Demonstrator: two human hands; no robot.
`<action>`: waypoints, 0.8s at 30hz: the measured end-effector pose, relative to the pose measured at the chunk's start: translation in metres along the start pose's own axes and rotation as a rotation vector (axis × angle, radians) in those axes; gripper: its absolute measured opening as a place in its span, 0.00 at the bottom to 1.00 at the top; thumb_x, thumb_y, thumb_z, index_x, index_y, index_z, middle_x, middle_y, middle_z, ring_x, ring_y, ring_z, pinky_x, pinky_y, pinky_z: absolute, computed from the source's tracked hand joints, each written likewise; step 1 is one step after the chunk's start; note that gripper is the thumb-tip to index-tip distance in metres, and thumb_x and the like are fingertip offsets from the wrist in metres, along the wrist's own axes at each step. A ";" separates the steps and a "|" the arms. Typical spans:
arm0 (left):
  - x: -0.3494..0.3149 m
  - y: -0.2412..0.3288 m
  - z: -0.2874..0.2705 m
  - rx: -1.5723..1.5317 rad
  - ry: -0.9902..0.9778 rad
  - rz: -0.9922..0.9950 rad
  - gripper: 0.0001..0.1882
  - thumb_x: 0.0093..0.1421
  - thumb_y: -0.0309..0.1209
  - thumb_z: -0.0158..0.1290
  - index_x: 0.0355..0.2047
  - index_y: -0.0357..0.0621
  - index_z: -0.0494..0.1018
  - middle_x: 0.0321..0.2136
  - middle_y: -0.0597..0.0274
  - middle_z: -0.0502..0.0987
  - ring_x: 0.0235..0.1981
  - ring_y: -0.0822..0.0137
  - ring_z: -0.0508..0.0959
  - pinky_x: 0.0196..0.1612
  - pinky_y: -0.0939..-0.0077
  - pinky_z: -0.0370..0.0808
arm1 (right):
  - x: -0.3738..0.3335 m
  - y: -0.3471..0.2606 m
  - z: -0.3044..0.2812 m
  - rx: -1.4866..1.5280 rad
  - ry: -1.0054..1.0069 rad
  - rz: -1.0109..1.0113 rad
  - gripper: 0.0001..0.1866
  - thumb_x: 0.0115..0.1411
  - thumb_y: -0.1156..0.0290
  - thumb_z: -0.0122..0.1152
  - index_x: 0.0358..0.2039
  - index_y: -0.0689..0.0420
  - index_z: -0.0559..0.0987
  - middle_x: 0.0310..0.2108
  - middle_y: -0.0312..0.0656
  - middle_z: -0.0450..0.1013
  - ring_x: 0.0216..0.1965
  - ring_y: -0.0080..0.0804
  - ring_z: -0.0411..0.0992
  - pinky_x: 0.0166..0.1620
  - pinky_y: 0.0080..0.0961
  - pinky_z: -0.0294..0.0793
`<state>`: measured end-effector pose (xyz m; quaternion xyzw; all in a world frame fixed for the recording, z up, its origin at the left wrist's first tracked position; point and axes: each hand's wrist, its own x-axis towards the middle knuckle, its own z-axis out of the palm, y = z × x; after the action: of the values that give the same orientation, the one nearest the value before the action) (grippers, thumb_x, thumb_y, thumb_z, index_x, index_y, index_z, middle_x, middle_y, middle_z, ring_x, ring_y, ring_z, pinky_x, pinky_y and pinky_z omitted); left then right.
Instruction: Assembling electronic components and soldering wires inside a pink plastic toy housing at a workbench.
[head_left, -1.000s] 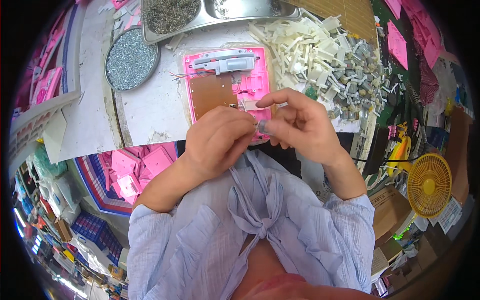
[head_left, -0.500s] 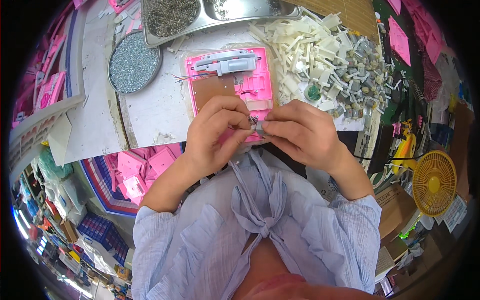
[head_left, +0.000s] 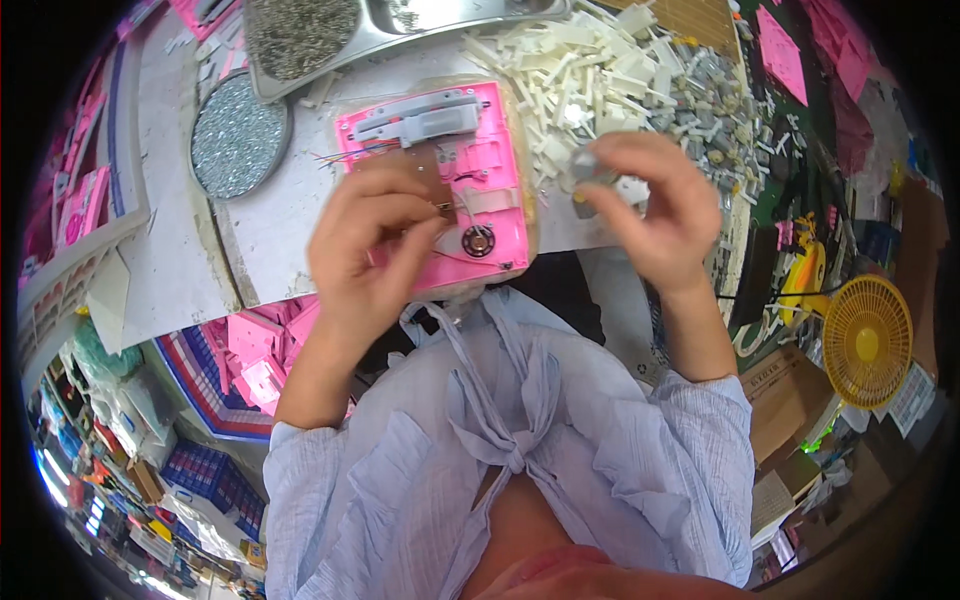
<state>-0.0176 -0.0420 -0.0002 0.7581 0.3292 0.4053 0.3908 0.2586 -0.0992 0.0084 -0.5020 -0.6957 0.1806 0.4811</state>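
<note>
A pink plastic casing point(head_left: 515, 160) lies on the table before me. It carries a grey bar-shaped part point(head_left: 425, 122), a brown board point(head_left: 430, 175), thin coloured wires and a round black speaker-like part point(head_left: 479, 240). My left hand point(head_left: 370, 245) is over the casing's left side, thumb and fingers pinched on a small metal piece point(head_left: 443, 208) whose kind is too small to tell. Beside the casing, at the near edge of a part pile, my right hand point(head_left: 660, 205) curls thumb and forefinger about a small roundish greyish thing point(head_left: 588, 165), blurred by motion.
White plastic parts point(head_left: 570, 75) and grey ones point(head_left: 715, 130) are heaped at the right. A round dish of screws point(head_left: 240, 135) stands left, a metal tray point(head_left: 335, 55) of small metal parts behind. Below left is a crate point(head_left: 215, 390) of pink parts; a yellow fan point(head_left: 868, 340) is far right.
My hands have parted from close together over the casing's near edge. The left has gone left, the right up and right to the pile. The round speaker-like part now shows.
</note>
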 end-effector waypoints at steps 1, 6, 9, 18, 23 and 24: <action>-0.002 -0.003 -0.001 0.004 0.034 -0.043 0.10 0.52 0.15 0.63 0.34 0.38 0.78 0.37 0.54 0.79 0.39 0.60 0.80 0.40 0.73 0.76 | -0.004 -0.001 -0.006 0.096 0.077 0.111 0.16 0.53 0.82 0.71 0.44 0.62 0.81 0.43 0.45 0.79 0.41 0.34 0.78 0.40 0.26 0.79; 0.002 -0.007 -0.003 0.060 0.030 -0.015 0.10 0.53 0.15 0.63 0.34 0.37 0.78 0.37 0.53 0.79 0.33 0.66 0.78 0.31 0.79 0.73 | -0.022 0.005 -0.038 0.631 0.268 0.429 0.19 0.58 0.82 0.68 0.50 0.67 0.77 0.50 0.46 0.76 0.50 0.31 0.75 0.46 0.27 0.80; 0.014 0.003 0.004 0.062 -0.054 0.029 0.09 0.54 0.14 0.62 0.35 0.36 0.78 0.37 0.54 0.79 0.28 0.72 0.76 0.24 0.84 0.69 | -0.028 -0.007 -0.044 0.907 0.255 0.471 0.20 0.63 0.76 0.64 0.54 0.62 0.72 0.47 0.55 0.76 0.44 0.41 0.79 0.40 0.30 0.83; 0.100 0.024 0.034 0.350 -0.447 0.267 0.07 0.54 0.24 0.61 0.34 0.41 0.76 0.35 0.56 0.79 0.33 0.51 0.79 0.38 0.63 0.77 | -0.060 -0.025 -0.058 1.030 0.317 0.496 0.19 0.63 0.73 0.62 0.51 0.58 0.66 0.33 0.57 0.78 0.33 0.47 0.82 0.27 0.28 0.82; 0.204 0.006 0.093 0.420 -0.472 0.338 0.05 0.59 0.30 0.59 0.34 0.43 0.78 0.33 0.52 0.81 0.35 0.48 0.81 0.39 0.59 0.77 | -0.056 -0.031 -0.054 1.150 0.316 0.531 0.19 0.60 0.80 0.64 0.49 0.59 0.68 0.34 0.54 0.79 0.33 0.43 0.82 0.29 0.26 0.82; 0.224 -0.005 0.112 0.425 -0.460 0.355 0.06 0.59 0.31 0.59 0.35 0.43 0.79 0.33 0.51 0.81 0.35 0.48 0.81 0.39 0.58 0.78 | -0.054 -0.031 -0.051 1.162 0.330 0.550 0.19 0.59 0.82 0.63 0.48 0.59 0.68 0.34 0.53 0.79 0.33 0.42 0.82 0.29 0.26 0.82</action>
<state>0.1806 0.1067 0.0348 0.9393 0.1725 0.2080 0.2116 0.2873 -0.1713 0.0290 -0.3412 -0.2489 0.5634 0.7101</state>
